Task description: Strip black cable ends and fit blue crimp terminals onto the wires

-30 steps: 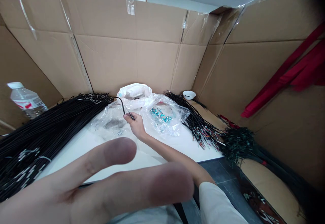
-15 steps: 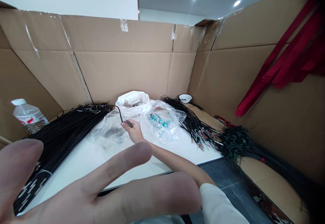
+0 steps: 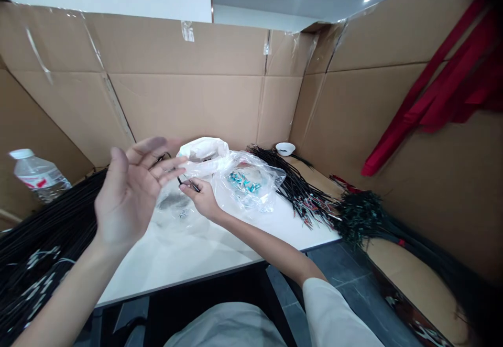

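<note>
My right hand is closed in a pinch over the white table. Between its thumb and fingers is a thin black cable, and part of it is hidden behind my left hand. My left hand is raised over the table's left half, palm showing, fingers stretched and a little blurred, with nothing in it. Below and left of it lies a thick bundle of black cables. Just beyond the right hand is a clear plastic bag with small teal parts in it.
A water bottle stands at the left. Behind the clear bag sits a white bag. Farther right are black cables with bare coloured ends, a white bowl and a dark green bundle. Cardboard walls surround the table.
My left hand has moved from close in front of the camera to farther out, over the table, still open. The right hand keeps its pinch on the cable. The view has shifted slightly.
</note>
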`<control>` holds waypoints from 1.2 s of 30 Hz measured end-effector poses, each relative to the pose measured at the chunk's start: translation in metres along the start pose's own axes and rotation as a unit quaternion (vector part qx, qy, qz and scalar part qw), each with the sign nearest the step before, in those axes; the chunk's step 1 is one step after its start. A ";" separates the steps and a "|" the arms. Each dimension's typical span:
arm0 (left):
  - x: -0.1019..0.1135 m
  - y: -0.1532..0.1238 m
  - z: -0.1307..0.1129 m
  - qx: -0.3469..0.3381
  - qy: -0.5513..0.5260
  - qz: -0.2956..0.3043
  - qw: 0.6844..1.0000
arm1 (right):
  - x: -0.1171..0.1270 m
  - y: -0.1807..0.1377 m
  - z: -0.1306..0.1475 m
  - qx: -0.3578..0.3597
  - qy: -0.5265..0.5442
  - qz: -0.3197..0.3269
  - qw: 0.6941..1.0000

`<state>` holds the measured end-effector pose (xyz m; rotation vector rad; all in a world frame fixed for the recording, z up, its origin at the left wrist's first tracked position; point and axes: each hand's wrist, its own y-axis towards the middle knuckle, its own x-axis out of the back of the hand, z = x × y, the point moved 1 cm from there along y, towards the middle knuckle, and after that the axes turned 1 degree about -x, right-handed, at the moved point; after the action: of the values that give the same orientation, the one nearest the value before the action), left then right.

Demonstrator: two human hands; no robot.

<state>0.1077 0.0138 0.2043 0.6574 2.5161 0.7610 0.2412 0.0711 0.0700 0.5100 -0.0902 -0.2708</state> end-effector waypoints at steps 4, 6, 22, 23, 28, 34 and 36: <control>0.053 0.034 0.040 0.010 0.048 -0.269 0.962 | 0.004 -0.001 0.010 0.000 0.068 0.019 0.998; 0.078 0.040 0.056 0.114 0.043 -0.275 0.954 | 0.007 -0.002 0.014 -0.003 0.096 0.028 0.995; 0.101 0.071 0.090 0.275 -0.070 -0.149 0.947 | 0.015 -0.007 0.005 -0.136 0.235 0.072 0.960; 0.103 0.074 0.093 0.273 -0.069 -0.151 0.948 | 0.016 -0.007 0.005 -0.141 0.236 0.077 0.958; 0.112 0.084 0.104 0.249 -0.041 -0.147 0.956 | 0.019 -0.010 0.000 -0.164 0.228 0.092 0.955; 0.108 0.078 0.093 0.193 0.031 -0.115 0.974 | 0.020 -0.014 -0.007 -0.170 0.219 0.099 0.956; 0.104 0.075 0.087 0.173 0.057 -0.100 0.978 | 0.019 -0.014 -0.008 -0.170 0.220 0.092 0.956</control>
<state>0.0933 0.1603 0.1566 0.4681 2.7970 0.2968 0.2578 0.0579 0.0565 0.2067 0.3388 0.0162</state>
